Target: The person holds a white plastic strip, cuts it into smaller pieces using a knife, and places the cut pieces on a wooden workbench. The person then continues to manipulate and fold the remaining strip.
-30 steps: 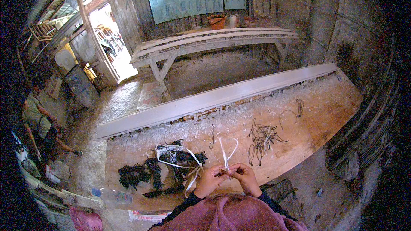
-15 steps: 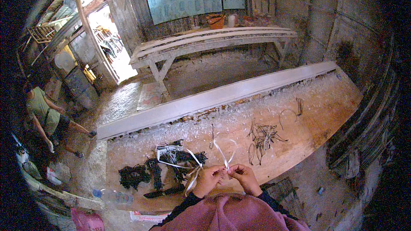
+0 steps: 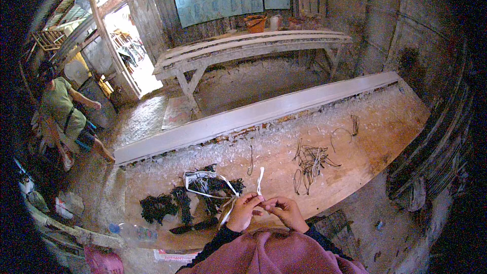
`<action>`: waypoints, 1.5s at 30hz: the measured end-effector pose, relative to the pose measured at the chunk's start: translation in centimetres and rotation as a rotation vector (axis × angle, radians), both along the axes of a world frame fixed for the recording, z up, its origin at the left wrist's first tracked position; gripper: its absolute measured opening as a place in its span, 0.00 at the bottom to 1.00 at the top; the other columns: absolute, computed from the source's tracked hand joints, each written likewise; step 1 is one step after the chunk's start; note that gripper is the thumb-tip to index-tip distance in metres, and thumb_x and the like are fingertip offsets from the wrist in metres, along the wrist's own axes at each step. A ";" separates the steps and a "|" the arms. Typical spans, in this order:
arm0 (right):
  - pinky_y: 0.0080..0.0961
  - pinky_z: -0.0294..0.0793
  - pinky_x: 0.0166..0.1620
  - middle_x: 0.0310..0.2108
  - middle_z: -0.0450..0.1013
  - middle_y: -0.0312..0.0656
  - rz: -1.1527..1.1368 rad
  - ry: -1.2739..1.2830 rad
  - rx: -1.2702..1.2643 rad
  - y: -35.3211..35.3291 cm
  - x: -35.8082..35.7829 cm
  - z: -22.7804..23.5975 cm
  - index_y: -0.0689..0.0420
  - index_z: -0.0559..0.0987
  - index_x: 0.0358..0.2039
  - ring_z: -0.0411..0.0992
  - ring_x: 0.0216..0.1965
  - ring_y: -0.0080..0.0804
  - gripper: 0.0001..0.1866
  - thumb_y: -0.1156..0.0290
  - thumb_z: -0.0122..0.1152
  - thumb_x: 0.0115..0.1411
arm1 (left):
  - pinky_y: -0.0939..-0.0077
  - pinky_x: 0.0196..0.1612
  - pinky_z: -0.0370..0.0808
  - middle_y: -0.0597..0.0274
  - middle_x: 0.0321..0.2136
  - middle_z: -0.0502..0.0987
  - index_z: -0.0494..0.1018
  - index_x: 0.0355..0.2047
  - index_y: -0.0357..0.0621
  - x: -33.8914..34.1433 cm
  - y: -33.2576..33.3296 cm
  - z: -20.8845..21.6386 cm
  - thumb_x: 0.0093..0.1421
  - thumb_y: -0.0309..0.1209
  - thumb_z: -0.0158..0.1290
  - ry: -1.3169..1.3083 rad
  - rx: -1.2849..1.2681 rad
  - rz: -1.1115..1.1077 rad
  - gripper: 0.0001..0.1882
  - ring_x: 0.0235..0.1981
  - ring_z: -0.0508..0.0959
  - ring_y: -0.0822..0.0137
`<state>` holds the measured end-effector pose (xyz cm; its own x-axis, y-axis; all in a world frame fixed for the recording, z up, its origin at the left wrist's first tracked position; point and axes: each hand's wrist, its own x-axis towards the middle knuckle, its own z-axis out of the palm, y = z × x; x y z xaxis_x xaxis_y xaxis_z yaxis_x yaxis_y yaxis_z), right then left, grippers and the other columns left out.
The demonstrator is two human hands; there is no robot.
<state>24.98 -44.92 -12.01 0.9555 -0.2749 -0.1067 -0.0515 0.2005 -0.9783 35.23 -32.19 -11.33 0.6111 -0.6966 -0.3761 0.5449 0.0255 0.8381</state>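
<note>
Close together over the table's near edge, my left hand (image 3: 244, 212) and my right hand (image 3: 285, 210) are both closed in a pinch on a thin white strip (image 3: 260, 181). One end of the strip sticks up between my fingers; the rest is hidden by them. Beside my left hand, another white strip (image 3: 191, 186) lies looped over a bundle of black ties (image 3: 209, 198). More black bundles (image 3: 158, 209) lie to the left. A dark, flat, blade-like thing (image 3: 194, 226) rests in front of them. Right of my hands, loose thin ties (image 3: 310, 165) are spread in a heap.
A long white board (image 3: 264, 114) runs along the wooden table's (image 3: 365, 157) far side, with pale flakes beside it. Clear plastic bottles (image 3: 134, 232) lie at the near left. Behind stands a long bench (image 3: 248, 45) with an orange bucket (image 3: 255, 24). A person (image 3: 68, 109) is at the left.
My hands have drawn closer together and turned slightly; the strip's upright end is now a single short piece instead of two crossing ends. The person at the left has straightened and shifted rightward.
</note>
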 end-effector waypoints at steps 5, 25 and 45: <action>0.24 0.67 0.45 0.36 0.73 0.40 0.032 -0.090 -0.098 -0.1 0.0 -0.6 0.60 0.76 0.37 0.69 0.39 0.28 0.11 0.72 0.53 0.54 | 0.81 0.22 0.68 0.63 0.25 0.72 0.69 0.31 0.42 -0.1 0.0 0.4 0.56 0.29 0.47 0.054 -0.071 0.079 0.05 0.22 0.71 0.73; 0.21 0.68 0.38 0.27 0.71 0.36 -0.226 -0.041 0.197 0.2 0.1 -0.4 0.60 0.74 0.29 0.69 0.32 0.24 0.05 0.72 0.56 0.53 | 0.79 0.26 0.73 0.66 0.29 0.73 0.64 0.29 0.47 -0.7 0.3 -1.1 0.53 0.27 0.52 -0.081 -0.174 0.053 0.06 0.31 0.73 0.74; 0.17 0.66 0.39 0.29 0.70 0.35 -0.017 -0.004 -0.138 -0.1 0.2 -1.6 0.61 0.72 0.29 0.67 0.33 0.20 0.06 0.73 0.56 0.54 | 0.80 0.23 0.73 0.62 0.26 0.72 0.62 0.27 0.46 -1.1 0.3 -1.3 0.53 0.25 0.52 -0.103 -0.270 0.164 0.08 0.27 0.73 0.72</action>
<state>25.23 -44.97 -13.63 0.9508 -0.3033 -0.0625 -0.0450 0.0644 -0.9969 34.13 -31.89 -12.68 0.7483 -0.6522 -0.1217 0.4280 0.3345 0.8396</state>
